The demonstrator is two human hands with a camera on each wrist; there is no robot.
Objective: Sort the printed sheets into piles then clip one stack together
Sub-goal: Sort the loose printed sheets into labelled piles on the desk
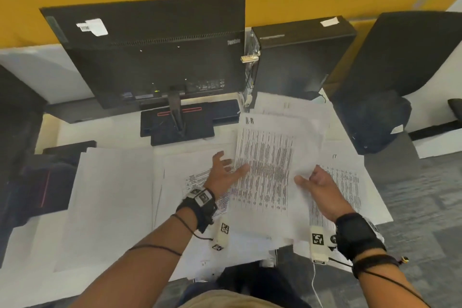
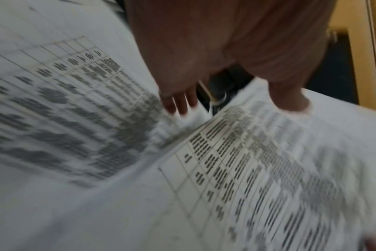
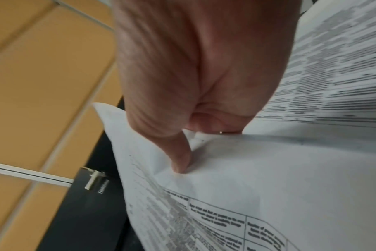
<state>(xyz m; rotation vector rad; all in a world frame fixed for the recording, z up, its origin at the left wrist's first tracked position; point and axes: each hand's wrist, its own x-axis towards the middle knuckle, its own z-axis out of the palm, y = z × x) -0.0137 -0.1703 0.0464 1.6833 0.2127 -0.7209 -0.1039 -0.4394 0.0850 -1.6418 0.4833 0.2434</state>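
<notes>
I hold a printed sheet (image 1: 267, 170) headed "H-R" raised over the desk between both hands. My left hand (image 1: 233, 166) grips its left edge, the thumb (image 2: 290, 100) on top and the fingers (image 2: 178, 105) reaching below. My right hand (image 1: 307, 177) pinches the lower right edge; its thumb (image 3: 180, 163) presses into the paper and the fingers curl behind. Under it lie a pile of printed tables (image 1: 192, 177) by my left wrist, a pile marked "IT" (image 1: 350, 182) on the right, and a pale pile (image 1: 112, 207) on the left. No clip is in view.
More sheets (image 1: 290, 107) lie at the back right. The monitor (image 1: 155, 52) and its stand base (image 1: 195, 122) fill the desk's far side, with a black computer box (image 1: 300, 62) beside them. A dark chair (image 1: 400, 62) stands right; black cases (image 1: 50, 182) sit left.
</notes>
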